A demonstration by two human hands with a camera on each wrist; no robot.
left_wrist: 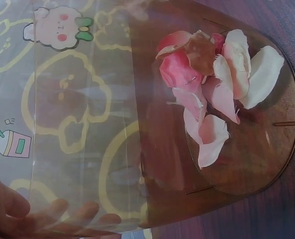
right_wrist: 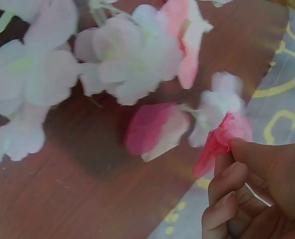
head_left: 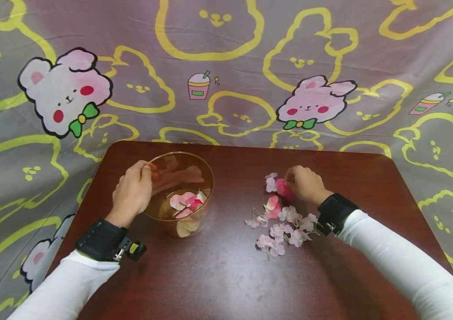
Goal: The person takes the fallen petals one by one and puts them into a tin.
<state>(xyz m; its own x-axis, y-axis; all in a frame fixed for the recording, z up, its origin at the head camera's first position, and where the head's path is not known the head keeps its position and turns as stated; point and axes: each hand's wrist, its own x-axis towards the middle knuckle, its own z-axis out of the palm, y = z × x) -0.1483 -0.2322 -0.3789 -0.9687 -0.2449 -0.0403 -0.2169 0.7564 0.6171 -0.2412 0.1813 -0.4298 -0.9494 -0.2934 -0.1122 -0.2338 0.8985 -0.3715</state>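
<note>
At the left of the table, my left hand [head_left: 132, 189] grips the rim of a see-through amber bin [head_left: 146, 212]. Pink and white petals [left_wrist: 182, 69] lie on the bin's bottom. Through its wall, the left wrist view shows fingers curled at the rim. My right hand [head_left: 306, 182] pinches a bright pink petal [right_wrist: 219, 142] between thumb and forefinger, over the pile on the table. Close by are a pink-and-white petal [right_wrist: 149, 127] and a small pale blossom [head_left: 271, 183]. Pale pink artificial blossoms [head_left: 289, 214] on thin stems are spread nearer to me.
The dark red-brown table [head_left: 226, 275] has rounded far corners. Behind and beside it hangs a grey cloth [head_left: 242, 58] printed with yellow outlines and rabbits. Black bands [head_left: 100, 240] are strapped round both wrists, over white sleeves.
</note>
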